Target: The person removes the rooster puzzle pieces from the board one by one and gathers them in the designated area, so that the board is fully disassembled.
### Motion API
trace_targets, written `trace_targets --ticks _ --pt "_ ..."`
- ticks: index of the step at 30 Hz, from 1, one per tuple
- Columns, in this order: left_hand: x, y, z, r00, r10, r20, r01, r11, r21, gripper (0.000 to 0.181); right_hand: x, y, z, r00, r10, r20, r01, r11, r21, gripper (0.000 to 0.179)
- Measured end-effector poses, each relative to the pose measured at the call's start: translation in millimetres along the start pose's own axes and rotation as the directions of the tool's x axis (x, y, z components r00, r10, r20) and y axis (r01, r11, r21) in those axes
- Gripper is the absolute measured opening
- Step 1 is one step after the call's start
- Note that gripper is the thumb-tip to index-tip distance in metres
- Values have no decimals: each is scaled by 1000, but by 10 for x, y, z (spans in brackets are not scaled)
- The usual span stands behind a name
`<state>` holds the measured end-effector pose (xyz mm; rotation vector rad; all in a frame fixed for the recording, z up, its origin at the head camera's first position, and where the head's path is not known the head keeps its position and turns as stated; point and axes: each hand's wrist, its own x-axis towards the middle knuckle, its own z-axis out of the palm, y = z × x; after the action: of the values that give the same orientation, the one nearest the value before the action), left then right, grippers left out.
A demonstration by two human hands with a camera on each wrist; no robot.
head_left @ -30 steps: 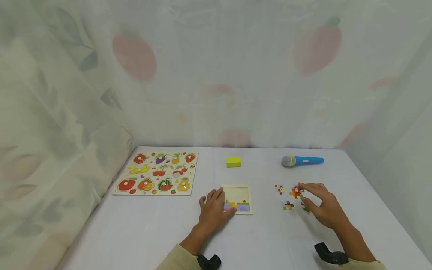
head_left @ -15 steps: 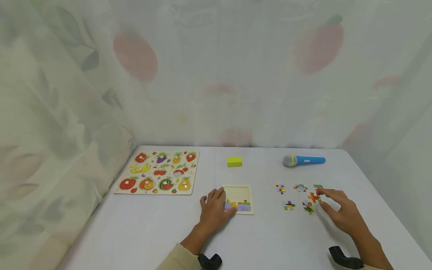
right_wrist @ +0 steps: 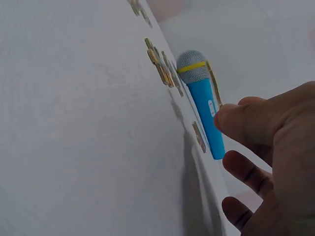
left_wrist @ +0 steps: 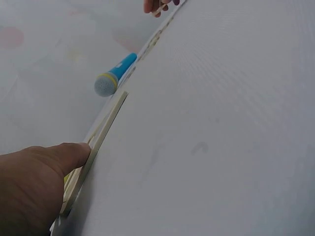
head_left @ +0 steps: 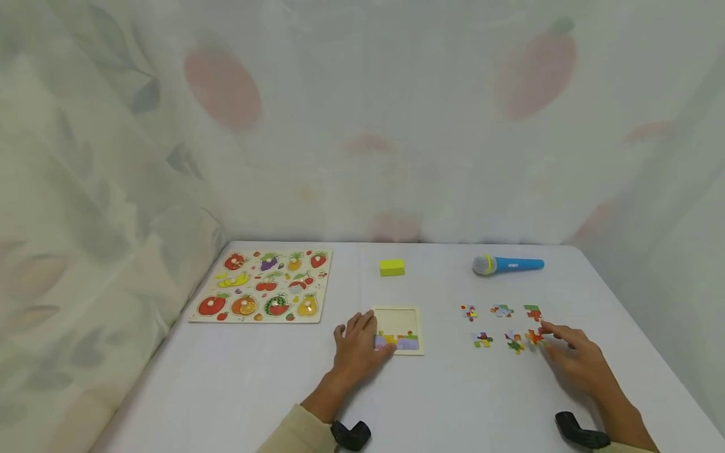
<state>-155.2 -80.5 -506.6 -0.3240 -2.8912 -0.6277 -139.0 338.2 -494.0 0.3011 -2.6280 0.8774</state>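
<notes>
My left hand rests on the left side of a square wooden puzzle tray, thumb on its lower edge. Fitted purple and green pieces fill the tray's lower part; its upper part shows bare wood. In the head view my right hand is at the right, pinching an orange jigsaw piece between thumb and index finger. That piece appears edge-on, lifted off the table, in the right wrist view. Several loose jigsaw pieces lie to its left, and a green-and-orange piece lies just behind it.
A fruit puzzle board lies at the back left. Behind the tray sits a yellow block. A blue toy microphone lies at the back right. Curtains surround the white table at the back and sides.
My right hand has moved right with the orange piece, uncovering other loose pieces beneath its earlier place. Over the last half second the held piece has turned slightly. My left hand stays on the tray.
</notes>
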Motion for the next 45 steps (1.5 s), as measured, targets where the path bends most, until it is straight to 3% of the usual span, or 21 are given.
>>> trace_targets --ticks 6,13,25,28,33,40,45 --pt "1 0 -4 1000 2 -10 -2 1000 -4 74 -39 89 12 995 94 33 -93 996 -16 44" --pt "3 14 -20 1000 -10 5 10 1000 -12 75 -40 180 40 988 135 71 -132 990 -41 44" --pt "8 23 -31 1000 -20 17 21 1000 -13 75 -20 153 25 981 172 89 -167 984 -61 47" --pt "6 24 -35 1000 -22 20 22 1000 -9 75 15 78 -28 986 152 67 -150 988 -42 46" --pt "1 19 -52 1000 -23 14 23 1000 -9 76 121 -165 -97 998 57 -13 -57 998 3 44" --pt "-8 28 -60 1000 -18 15 18 1000 -17 75 248 -529 -64 1000 17 -22 -15 997 74 45" --pt "-5 24 -58 1000 -12 16 12 1000 -8 75 330 -777 -19 998 -57 -35 61 990 129 46"
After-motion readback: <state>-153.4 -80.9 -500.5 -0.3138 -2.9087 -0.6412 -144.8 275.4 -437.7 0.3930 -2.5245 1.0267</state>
